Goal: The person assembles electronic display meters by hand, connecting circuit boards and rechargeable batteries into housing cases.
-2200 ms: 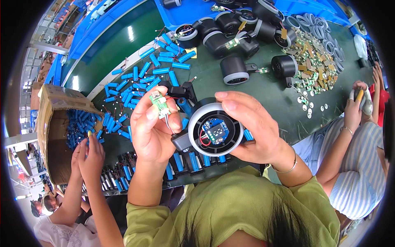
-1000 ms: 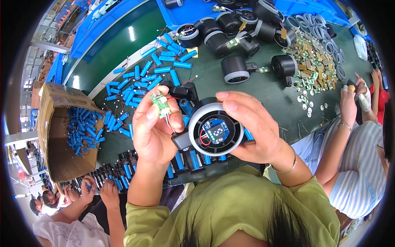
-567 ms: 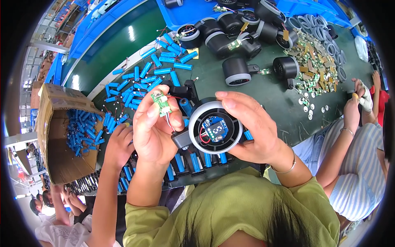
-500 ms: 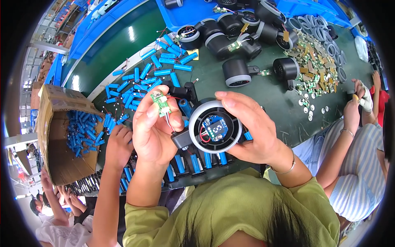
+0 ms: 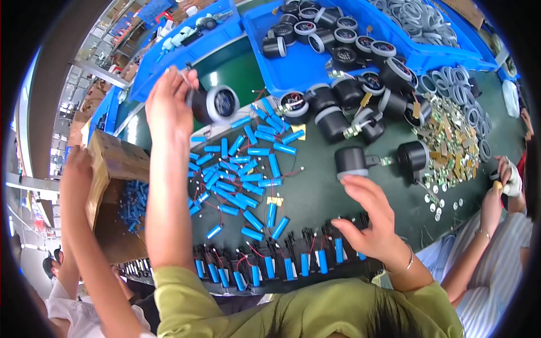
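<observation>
My left hand (image 5: 171,101) is raised at the far left with its fingers closed on a black round housing (image 5: 204,106). A light grey ring rims the housing's face, which is turned right and smeared by motion. Its grip point is partly hidden by the fingers. My right hand (image 5: 372,222) is empty, thumb and fingers apart, over the table's near right side. Just beyond its fingertips lies another black housing (image 5: 350,160) with a small green circuit board (image 5: 386,161) by its arm. Blue cylindrical battery cells (image 5: 225,188) lie scattered between my hands.
Blue trays (image 5: 304,62) hold more housings and grey rings (image 5: 414,22). Circuit boards (image 5: 451,129) are piled at right. Along the near edge runs a row of black parts with blue cells (image 5: 288,269). A cardboard box (image 5: 121,160) stands left; other people's arms (image 5: 96,225) reach in on both sides.
My left hand has carried the housing from the middle up to the far left. My right hand has let go of it and moved right and down. The view has shifted.
</observation>
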A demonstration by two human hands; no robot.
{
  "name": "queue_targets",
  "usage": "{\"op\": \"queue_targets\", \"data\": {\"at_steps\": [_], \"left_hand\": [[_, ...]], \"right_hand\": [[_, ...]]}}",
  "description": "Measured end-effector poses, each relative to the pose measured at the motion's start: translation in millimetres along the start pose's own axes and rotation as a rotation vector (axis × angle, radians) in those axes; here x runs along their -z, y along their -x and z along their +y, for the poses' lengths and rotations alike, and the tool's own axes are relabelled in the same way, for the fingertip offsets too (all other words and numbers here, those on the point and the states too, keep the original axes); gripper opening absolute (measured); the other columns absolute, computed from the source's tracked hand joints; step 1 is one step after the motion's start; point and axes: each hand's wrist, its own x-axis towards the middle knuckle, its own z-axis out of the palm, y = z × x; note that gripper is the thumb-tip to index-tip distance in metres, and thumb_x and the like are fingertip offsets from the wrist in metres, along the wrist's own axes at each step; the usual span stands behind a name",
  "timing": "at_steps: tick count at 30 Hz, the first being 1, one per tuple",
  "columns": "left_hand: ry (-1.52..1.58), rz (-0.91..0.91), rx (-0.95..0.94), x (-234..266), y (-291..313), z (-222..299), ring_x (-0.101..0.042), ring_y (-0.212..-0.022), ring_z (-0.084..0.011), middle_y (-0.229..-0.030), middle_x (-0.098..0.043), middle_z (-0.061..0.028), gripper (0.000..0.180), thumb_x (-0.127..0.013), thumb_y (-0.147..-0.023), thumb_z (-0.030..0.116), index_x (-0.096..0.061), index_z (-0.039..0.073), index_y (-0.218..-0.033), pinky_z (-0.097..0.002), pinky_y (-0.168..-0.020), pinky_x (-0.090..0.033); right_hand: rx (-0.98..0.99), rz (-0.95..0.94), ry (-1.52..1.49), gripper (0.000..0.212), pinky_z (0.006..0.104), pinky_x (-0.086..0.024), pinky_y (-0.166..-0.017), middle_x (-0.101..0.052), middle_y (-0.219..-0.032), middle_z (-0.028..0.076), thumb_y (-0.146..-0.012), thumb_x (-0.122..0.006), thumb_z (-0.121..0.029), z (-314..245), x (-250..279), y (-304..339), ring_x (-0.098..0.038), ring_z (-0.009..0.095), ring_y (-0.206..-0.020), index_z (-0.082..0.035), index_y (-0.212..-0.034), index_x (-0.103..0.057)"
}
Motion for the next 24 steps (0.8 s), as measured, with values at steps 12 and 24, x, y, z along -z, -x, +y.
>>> {"op": "queue_targets", "data": {"at_steps": [12,24], "left_hand": [[-0.136,0.022,-0.217,22,-296,-65,-0.058,-0.087,-0.0235,-0.100,-0.057,-0.0130,0.032,-0.061,-0.077,0.007,-0.048,-0.005,-0.104,-0.0348,-0.074,-0.049],[-0.896,-0.244,0.074,18,-179,-74,-0.057,-0.094,-0.0144,-0.112,-0.056,-0.0038,0.050,-0.058,-0.083,0.027,-0.042,0.007,-0.126,-0.0302,-0.079,-0.043]], "right_hand": [[-0.203,0.073,0.061,0.033,0.0332,-0.048,-0.077,-0.056,-0.106,0.018,-0.065,-0.071,-0.006,26,11,8,-0.057,0.029,-0.092,0.001,-0.095,-0.060],[-0.161,0.173,0.108,0.024,0.0326,-0.045,-0.080,-0.060,-0.099,0.014,-0.068,-0.066,-0.001,26,24,2,-0.058,0.028,-0.092,-0.001,-0.092,-0.062]]}}
